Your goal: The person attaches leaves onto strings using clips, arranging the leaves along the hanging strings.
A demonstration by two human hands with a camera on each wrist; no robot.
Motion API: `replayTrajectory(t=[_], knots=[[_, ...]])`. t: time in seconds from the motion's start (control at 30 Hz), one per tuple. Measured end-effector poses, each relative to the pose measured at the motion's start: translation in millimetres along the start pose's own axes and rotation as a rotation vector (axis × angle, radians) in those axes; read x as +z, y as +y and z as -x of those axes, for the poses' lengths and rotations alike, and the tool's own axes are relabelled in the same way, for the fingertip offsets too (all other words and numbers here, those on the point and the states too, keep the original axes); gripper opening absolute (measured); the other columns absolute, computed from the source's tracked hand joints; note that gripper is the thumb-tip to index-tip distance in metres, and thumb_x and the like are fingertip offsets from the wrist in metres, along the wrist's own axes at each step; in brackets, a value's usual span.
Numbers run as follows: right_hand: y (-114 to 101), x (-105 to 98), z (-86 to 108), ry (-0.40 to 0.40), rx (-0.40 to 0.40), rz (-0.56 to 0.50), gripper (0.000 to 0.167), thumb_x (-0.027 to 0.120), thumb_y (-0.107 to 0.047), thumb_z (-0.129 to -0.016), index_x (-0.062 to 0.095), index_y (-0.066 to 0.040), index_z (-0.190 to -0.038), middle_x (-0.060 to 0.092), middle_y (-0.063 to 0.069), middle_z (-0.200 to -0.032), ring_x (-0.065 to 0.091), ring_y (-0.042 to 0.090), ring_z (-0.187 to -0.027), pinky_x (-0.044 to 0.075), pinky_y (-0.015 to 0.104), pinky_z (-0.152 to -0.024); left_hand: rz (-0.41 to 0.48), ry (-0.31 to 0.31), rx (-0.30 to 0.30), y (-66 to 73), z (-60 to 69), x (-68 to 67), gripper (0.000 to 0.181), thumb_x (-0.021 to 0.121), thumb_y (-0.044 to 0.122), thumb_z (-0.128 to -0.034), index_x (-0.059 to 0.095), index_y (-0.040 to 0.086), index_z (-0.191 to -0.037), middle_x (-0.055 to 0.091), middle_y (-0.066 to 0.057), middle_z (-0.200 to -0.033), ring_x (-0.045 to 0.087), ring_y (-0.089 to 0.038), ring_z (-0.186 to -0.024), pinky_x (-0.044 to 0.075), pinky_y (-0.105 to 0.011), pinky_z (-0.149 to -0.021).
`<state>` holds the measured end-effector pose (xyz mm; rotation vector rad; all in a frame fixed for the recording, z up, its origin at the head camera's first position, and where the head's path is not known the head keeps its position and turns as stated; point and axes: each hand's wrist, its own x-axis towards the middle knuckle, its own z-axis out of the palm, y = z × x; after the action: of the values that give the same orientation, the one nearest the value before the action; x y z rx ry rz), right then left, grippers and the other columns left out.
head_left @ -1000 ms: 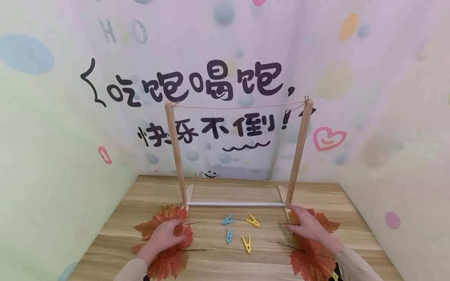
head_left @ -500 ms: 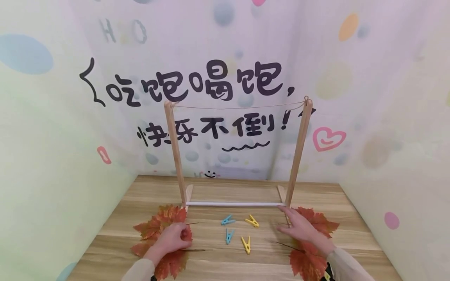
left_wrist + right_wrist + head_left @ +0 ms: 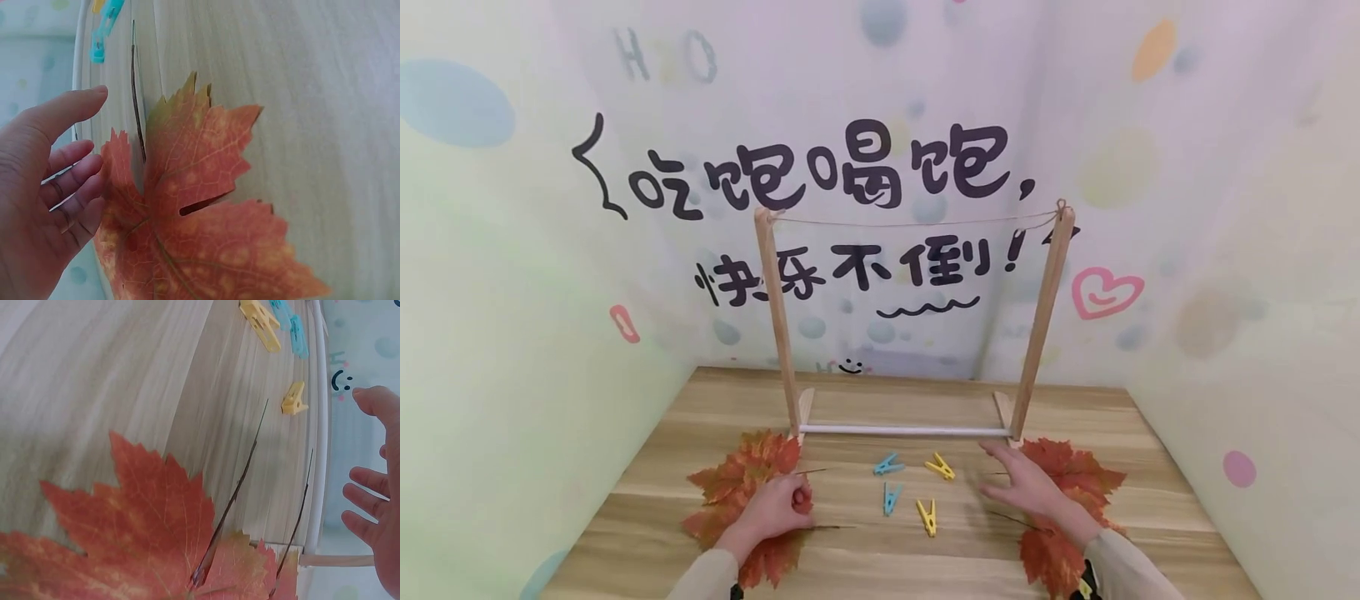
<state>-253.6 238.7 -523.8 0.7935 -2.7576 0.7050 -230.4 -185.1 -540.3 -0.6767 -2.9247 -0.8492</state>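
My left hand [image 3: 772, 507] hovers over the red-orange leaves [image 3: 730, 481] on the left; in the left wrist view its fingers [image 3: 78, 181] are loosely bent, beside a leaf [image 3: 200, 156], with nothing held. My right hand [image 3: 1037, 487] is over the inner side of the right-hand leaves [image 3: 1047, 562], fingers spread and empty; the right wrist view shows it [image 3: 375, 481] above dark leaf stems [image 3: 234, 497]. Between the hands lie two blue clothespins [image 3: 889, 465] [image 3: 891, 498] and two yellow ones [image 3: 940, 467] [image 3: 928, 517].
Behind the clothespins stands a wooden frame with two posts [image 3: 780, 333] [image 3: 1043, 325], a white bar [image 3: 906, 431] low between them and a thin string [image 3: 910, 224] across the top. A printed curtain [image 3: 880, 342] hangs behind the wooden table [image 3: 880, 575].
Both hands have moved inward, my right one leftward off the leaves' upper part and my left one slightly rightward, its fingers more bent. The head view has shifted a little. Leaves and clothespins stay in place.
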Motion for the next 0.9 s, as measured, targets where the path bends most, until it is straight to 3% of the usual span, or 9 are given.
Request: replayTrajectory(t=[0.27,0.53,0.73,0.9], knots=[[-7.8,8.0,-1.4,-0.037,0.053,-0.052,0.061,0.071,-0.024,-0.077,0.047,-0.001,-0.129,0.054,0.013,-0.122,0.054,0.028,-0.105,0.046,0.047,-0.082,0.002,-0.004,0.013,3.1,1.1,3.9,0.029,0.080,0.026,-0.0611,0.060,0.011,-0.076,0.051,0.009,-0.067,0.043,-0.001,-0.060,0.039,-0.020,-0.054],[-16.8,16.6,-3.4,-0.019,0.000,-0.046,0.060,0.071,-0.026,-0.076,0.049,0.000,-0.126,0.058,0.014,-0.116,0.057,0.028,-0.101,0.047,0.046,-0.081,0.070,-0.099,0.033,6.7,-0.1,7.3,0.023,0.079,0.016,-0.0629,0.061,0.009,-0.076,0.054,0.007,-0.068,0.047,-0.004,-0.062,0.041,-0.021,-0.056],[-20.3,29.4,-9.7,0.021,-0.102,-0.024,0.056,0.072,-0.023,-0.075,0.053,0.003,-0.120,0.061,0.016,-0.110,0.059,0.028,-0.096,0.048,0.044,-0.080,0.073,-0.127,0.051,4.1,-2.1,12.4,0.018,0.077,0.009,-0.0636,0.062,0.010,-0.073,0.054,0.008,-0.066,0.047,-0.002,-0.060,0.041,-0.021,-0.055],[-25.0,37.4,-13.0,0.006,-0.093,-0.018,0.053,0.071,-0.025,-0.076,0.055,0.003,-0.118,0.060,0.014,-0.112,0.058,0.029,-0.100,0.047,0.045,-0.082,0.056,-0.123,0.083,2.0,-4.0,16.1,0.015,0.075,0.005,-0.0637,0.063,0.012,-0.067,0.054,0.012,-0.060,0.045,0.003,-0.056,0.041,-0.018,-0.053]])
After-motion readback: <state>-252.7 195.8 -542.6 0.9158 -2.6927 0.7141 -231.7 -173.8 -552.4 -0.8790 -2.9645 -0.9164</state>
